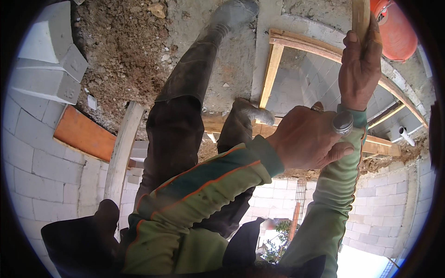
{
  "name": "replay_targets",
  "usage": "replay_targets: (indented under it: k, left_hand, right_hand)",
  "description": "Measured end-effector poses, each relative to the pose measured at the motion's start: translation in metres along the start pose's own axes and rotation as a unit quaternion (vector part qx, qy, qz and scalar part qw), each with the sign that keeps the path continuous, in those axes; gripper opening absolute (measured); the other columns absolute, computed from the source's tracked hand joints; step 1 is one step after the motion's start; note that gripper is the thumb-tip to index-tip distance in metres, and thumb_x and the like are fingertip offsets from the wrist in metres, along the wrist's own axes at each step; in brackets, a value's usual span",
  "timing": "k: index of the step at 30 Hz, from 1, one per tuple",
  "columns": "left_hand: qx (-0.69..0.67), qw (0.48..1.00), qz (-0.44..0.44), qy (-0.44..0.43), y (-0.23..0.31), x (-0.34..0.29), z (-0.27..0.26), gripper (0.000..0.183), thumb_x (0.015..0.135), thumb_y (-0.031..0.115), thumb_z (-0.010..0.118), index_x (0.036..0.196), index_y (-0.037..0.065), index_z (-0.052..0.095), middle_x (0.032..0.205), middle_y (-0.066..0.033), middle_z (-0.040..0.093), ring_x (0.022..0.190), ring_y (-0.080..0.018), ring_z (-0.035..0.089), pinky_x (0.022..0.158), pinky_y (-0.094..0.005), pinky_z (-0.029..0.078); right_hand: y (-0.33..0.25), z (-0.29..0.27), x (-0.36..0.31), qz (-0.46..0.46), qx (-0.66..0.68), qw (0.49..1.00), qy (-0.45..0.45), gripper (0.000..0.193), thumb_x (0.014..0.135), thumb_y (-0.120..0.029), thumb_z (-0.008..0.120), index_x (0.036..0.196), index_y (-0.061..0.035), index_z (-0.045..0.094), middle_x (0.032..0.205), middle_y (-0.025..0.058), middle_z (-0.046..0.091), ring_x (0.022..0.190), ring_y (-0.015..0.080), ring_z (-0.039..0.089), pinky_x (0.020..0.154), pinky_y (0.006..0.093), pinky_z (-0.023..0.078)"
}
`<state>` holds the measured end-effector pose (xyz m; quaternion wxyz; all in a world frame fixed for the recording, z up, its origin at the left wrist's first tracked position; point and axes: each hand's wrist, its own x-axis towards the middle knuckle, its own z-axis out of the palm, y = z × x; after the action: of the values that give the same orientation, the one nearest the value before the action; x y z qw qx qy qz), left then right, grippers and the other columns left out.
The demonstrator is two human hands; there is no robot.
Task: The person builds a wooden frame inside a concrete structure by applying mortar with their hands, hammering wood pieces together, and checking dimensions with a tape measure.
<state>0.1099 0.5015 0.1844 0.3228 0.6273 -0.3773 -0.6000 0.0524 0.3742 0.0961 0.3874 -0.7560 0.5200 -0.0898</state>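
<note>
While the right hand point(359, 76) stretches out ahead, fingers and thumb closed about a length of timber point(360, 17), the left hand point(299, 136) sits bunched in a fist nearer the body, and out of it pokes the rounded metal end of a tool point(343, 123)! That end lies across the right wrist in this view; whether they touch, I can't tell. Just right of the right fingers, an orange bucket point(398, 36). Past the left knuckles, a wooden frame point(270, 76) on the ground; right of the right wrist, a white pipe point(406, 136). One boot point(252, 112) stands just left of the left hand, the other boot point(234, 16) well ahead.
</note>
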Motion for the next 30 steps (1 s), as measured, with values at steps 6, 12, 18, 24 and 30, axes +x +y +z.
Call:
replay_targets:
  k: [6, 12, 18, 24, 30]
  left_hand:
    - [0.014, 0.997, 0.060, 0.041, 0.005, 0.003, 0.001, 0.049, 0.086, 0.053, 0.066, 0.102, 0.007, 0.063, 0.076, -0.0089, 0.062, 0.061, -0.0301, 0.063, 0.054, -0.0428, 0.050]
    - [0.020, 0.996, 0.063, 0.065, -0.003, -0.003, 0.004, 0.048, 0.086, 0.053, 0.065, 0.093, 0.006, 0.061, 0.079, -0.0097, 0.061, 0.062, -0.0326, 0.063, 0.055, -0.0442, 0.050]
    - [-0.010, 0.989, 0.126, 0.079, 0.002, -0.002, 0.006, 0.046, 0.085, 0.050, 0.067, 0.096, 0.006, 0.061, 0.086, -0.0081, 0.062, 0.066, -0.0310, 0.063, 0.061, -0.0438, 0.051]
    - [-0.011, 0.988, 0.123, 0.096, -0.008, -0.011, 0.009, 0.049, 0.079, 0.048, 0.074, 0.101, 0.007, 0.060, 0.087, -0.0069, 0.064, 0.065, -0.0280, 0.063, 0.065, -0.0421, 0.051]
    - [-0.024, 0.987, 0.143, 0.073, -0.004, -0.007, 0.014, 0.049, 0.080, 0.048, 0.073, 0.104, 0.008, 0.059, 0.084, -0.0078, 0.062, 0.064, -0.0285, 0.062, 0.067, -0.0430, 0.051]
  right_hand:
    - [0.081, 0.027, -0.058, 0.034, -0.167, 0.964, -0.204, 0.046, 0.097, -0.015, 0.053, 0.141, -0.0121, 0.041, 0.105, 0.0296, 0.066, 0.094, 0.0451, 0.065, 0.075, 0.0476, 0.054]
    - [0.004, 0.001, 0.016, -0.016, -0.127, 0.991, -0.035, 0.041, 0.099, -0.020, 0.057, 0.139, -0.0122, 0.050, 0.093, 0.0160, 0.070, 0.074, 0.0287, 0.067, 0.067, 0.0359, 0.052]
    - [0.072, 0.020, -0.072, 0.064, -0.143, 0.945, -0.289, 0.048, 0.095, -0.015, 0.056, 0.140, -0.0107, 0.043, 0.096, 0.0293, 0.068, 0.093, 0.0480, 0.065, 0.077, 0.0513, 0.053]
    - [0.010, -0.002, 0.007, 0.006, -0.059, 0.998, -0.010, 0.044, 0.098, -0.017, 0.057, 0.141, -0.0133, 0.047, 0.089, 0.0200, 0.070, 0.074, 0.0359, 0.068, 0.066, 0.0408, 0.052]
    - [0.077, 0.019, -0.078, 0.064, -0.155, 0.943, -0.287, 0.052, 0.096, -0.015, 0.054, 0.146, -0.0103, 0.040, 0.085, 0.0259, 0.069, 0.082, 0.0471, 0.066, 0.076, 0.0514, 0.053]
